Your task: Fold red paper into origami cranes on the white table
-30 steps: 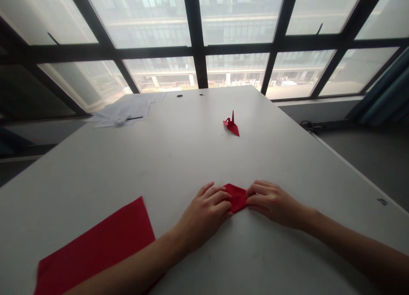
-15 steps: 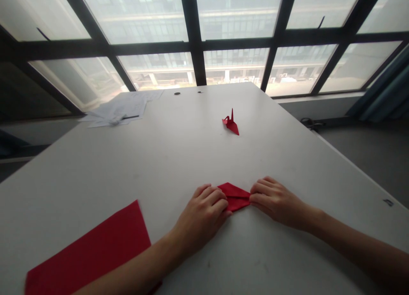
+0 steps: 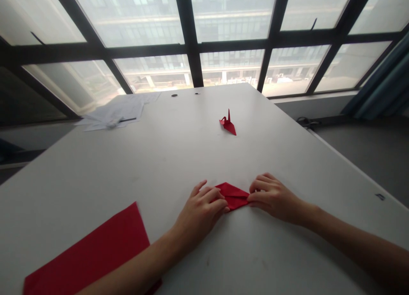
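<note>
A piece of folded red origami paper, roughly diamond-shaped with a slit along its middle, lies on the white table between my hands. My left hand covers its left end, fingers curled down on it and one finger lifted away. At the right tip, my right hand pinches the paper between thumb and fingers. The left part of the folded paper is hidden under my left hand. Farther off stands a finished red paper crane.
Red paper sheets lie at the left front, partly beneath my left forearm. White papers with a pen are at the table's far left. The white table reaches to the windows; a blue curtain hangs at right.
One finger of my left hand has risen off the paper. My right hand's fingers have shifted slightly at the tip. The whole view has moved a little.
</note>
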{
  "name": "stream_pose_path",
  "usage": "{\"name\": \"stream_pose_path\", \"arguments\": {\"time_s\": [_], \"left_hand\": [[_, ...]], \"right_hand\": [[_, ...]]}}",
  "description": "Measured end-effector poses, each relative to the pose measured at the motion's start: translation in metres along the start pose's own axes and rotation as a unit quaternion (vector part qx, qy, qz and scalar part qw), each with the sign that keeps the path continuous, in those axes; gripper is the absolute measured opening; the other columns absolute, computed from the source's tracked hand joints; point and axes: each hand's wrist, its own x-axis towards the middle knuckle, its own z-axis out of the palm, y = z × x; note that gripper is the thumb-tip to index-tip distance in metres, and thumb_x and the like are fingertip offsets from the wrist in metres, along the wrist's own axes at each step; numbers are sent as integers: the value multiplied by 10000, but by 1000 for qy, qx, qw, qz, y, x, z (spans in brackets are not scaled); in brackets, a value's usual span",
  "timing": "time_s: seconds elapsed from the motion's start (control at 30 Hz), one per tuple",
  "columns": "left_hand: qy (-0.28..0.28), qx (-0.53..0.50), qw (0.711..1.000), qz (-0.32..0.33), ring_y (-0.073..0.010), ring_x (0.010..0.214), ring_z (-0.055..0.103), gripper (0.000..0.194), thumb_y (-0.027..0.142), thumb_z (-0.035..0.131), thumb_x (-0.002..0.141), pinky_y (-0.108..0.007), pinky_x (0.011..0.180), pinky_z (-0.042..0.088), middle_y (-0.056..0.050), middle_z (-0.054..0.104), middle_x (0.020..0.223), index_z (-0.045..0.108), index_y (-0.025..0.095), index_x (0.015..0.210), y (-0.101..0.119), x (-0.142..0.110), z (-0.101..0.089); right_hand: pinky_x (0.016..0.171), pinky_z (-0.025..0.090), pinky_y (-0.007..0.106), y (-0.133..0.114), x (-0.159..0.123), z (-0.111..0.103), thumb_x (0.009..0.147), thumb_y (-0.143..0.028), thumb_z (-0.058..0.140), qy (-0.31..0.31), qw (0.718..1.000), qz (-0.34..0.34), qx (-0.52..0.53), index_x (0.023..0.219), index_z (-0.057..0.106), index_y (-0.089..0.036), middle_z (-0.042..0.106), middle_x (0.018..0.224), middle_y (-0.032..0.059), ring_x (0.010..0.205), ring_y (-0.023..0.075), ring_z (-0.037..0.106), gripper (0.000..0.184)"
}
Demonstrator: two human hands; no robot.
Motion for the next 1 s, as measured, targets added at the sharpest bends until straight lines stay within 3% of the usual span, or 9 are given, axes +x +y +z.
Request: {"name": "stream_pose_path", "arguments": {"time_s": [0.27,0.43,0.67,0.83,1.0], "left_hand": [[9,22,1000,-16,-177,960,657,205,240,503,997,-503,1149,270,0,692,902,668,227,877,2,1,2],[18,17,1000,-19,-179,952,661,207,236,498,993,-504,1147,273,-2,700,906,661,222,866,3,1,3],[29,28,999,-23,-178,915,661,217,230,500,987,-514,1140,279,-5,705,899,655,215,836,6,0,1],[28,25,999,-37,-179,914,653,216,223,494,986,-518,1140,282,-2,698,890,644,216,831,8,0,2],[22,11,998,-62,-185,881,635,158,313,571,960,-587,1164,197,5,683,889,645,228,849,11,1,1]], "right_hand": [[810,347,347,-8,2,1,971,-178,535,-1,1000,13,-19,818,668,-199,637,842,39,810,174,508,204],[827,348,354,-14,4,4,945,-263,620,25,999,26,-2,895,679,-209,642,879,37,827,182,504,95],[814,338,355,-21,7,8,982,-209,536,18,998,32,-49,778,648,-194,625,816,40,789,180,480,233],[806,337,346,-24,8,9,985,-186,521,9,996,60,-64,782,629,-189,615,814,41,795,185,482,230],[819,336,345,-26,8,13,982,-172,523,2,994,97,-51,784,601,-184,613,843,41,827,190,486,213]]}}
